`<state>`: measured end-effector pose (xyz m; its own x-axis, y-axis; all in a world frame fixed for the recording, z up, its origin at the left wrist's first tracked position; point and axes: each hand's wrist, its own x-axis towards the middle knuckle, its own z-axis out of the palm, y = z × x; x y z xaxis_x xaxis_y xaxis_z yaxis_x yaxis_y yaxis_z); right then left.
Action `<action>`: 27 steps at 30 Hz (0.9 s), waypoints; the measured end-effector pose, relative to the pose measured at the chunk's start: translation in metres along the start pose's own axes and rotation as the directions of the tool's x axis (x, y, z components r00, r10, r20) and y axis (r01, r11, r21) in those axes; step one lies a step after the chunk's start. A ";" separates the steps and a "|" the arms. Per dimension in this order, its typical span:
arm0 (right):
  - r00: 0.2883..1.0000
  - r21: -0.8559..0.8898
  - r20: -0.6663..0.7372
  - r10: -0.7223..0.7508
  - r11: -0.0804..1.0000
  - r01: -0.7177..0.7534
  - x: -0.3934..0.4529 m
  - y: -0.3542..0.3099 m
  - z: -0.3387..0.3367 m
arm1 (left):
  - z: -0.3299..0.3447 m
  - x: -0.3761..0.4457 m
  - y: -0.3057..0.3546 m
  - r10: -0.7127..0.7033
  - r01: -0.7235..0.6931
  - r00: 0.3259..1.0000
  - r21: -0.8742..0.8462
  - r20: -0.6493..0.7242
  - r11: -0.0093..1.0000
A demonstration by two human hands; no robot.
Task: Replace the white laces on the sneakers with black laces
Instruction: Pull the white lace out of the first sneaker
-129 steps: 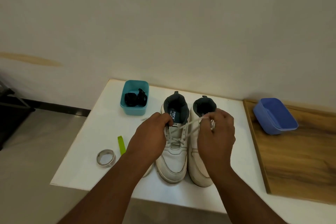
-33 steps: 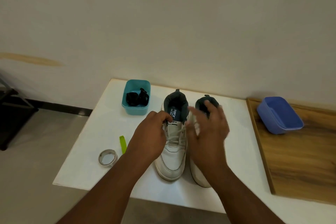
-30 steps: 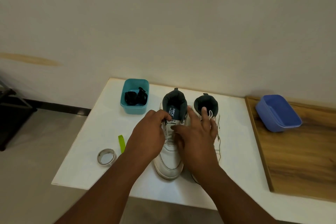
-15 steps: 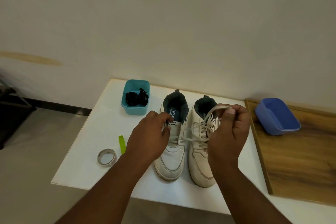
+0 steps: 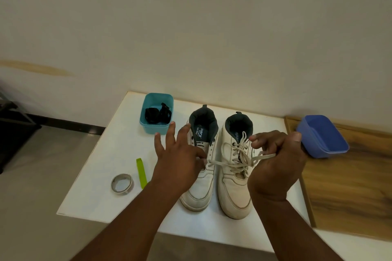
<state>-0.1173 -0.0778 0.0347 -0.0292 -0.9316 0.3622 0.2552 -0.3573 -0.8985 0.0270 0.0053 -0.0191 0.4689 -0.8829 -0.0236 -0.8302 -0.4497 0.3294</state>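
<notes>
Leftmost, well to the left of our left hand, lie a grey roll of tape (image 5: 122, 183) and a slim lime-green plastic strip (image 5: 141, 173) on the white tabletop (image 5: 99, 161). Beyond that hand's fingertips sits a teal plastic tub (image 5: 156, 112) holding bundled black laces (image 5: 158, 113).

Our left hand (image 5: 180, 163) rests over the left white leather sneaker (image 5: 201, 167), three fingers spread straight toward the tub while thumb and forefinger pinch one end of a white lace (image 5: 231, 162) at the shoe's eyelets. Both sneakers stand side by side between our hands, long axes running away from us, toes pointing toward us and dark heel collars toward the wall. The left sneaker's upper eyelets show no lace.

From the left hand's pinch the white lace stretches sideways across the right white leather sneaker (image 5: 236, 176), over that shoe's own loosened lacing (image 5: 240, 150), to our right hand (image 5: 275, 161), which is curled round it with the thumb raised. Just beyond the right hand, a blue plastic tub (image 5: 324, 135) sits tilted on a brown wooden board (image 5: 350, 186).
</notes>
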 end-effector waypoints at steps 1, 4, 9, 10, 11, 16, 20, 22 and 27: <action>1.000 -0.030 -0.017 -0.003 1.000 0.002 0.000 0.001 0.000 | 0.000 0.000 0.000 0.001 -0.001 1.000 0.010 -0.004 1.000; 0.997 -0.075 -0.070 -0.026 0.997 0.021 -0.001 0.001 0.000 | 0.002 0.001 -0.003 0.014 -0.014 0.998 -0.010 -0.059 1.000; 0.996 -0.453 -0.016 -0.083 0.889 0.067 0.000 0.021 -0.005 | 0.001 0.002 0.002 0.035 -0.051 0.984 -0.088 -0.175 0.995; 0.997 -0.559 0.059 -0.050 0.826 0.074 0.000 0.026 -0.005 | 0.000 0.002 0.002 0.031 -0.055 0.987 -0.152 -0.156 0.987; 0.985 -0.647 0.170 -0.009 0.753 0.119 -0.002 0.032 -0.004 | -0.002 0.003 0.001 0.034 -0.059 0.992 -0.215 -0.118 0.975; 0.772 -0.772 0.600 0.210 0.403 0.491 -0.021 0.054 -0.002 | -0.004 0.002 -0.001 0.052 -0.056 0.997 -0.089 -0.052 0.994; 0.753 -0.797 0.589 0.292 0.361 0.484 -0.017 0.056 -0.006 | -0.002 0.003 -0.003 0.024 -0.023 0.999 0.042 -0.028 0.999; 0.764 -0.790 0.591 0.260 0.380 0.481 -0.015 0.056 -0.009 | -0.002 0.004 -0.003 0.003 -0.002 0.998 0.015 -0.059 1.000; 0.766 -0.776 0.593 0.249 0.433 0.460 -0.015 0.056 -0.009 | -0.013 0.005 -0.009 -0.206 0.064 0.940 -0.452 -0.271 0.890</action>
<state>-0.1116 -0.0845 -0.0237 0.6137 -0.7634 0.2012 -0.6527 -0.6340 -0.4146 0.0411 0.0068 -0.0100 0.6935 -0.7010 0.1663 -0.5724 -0.3960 0.7180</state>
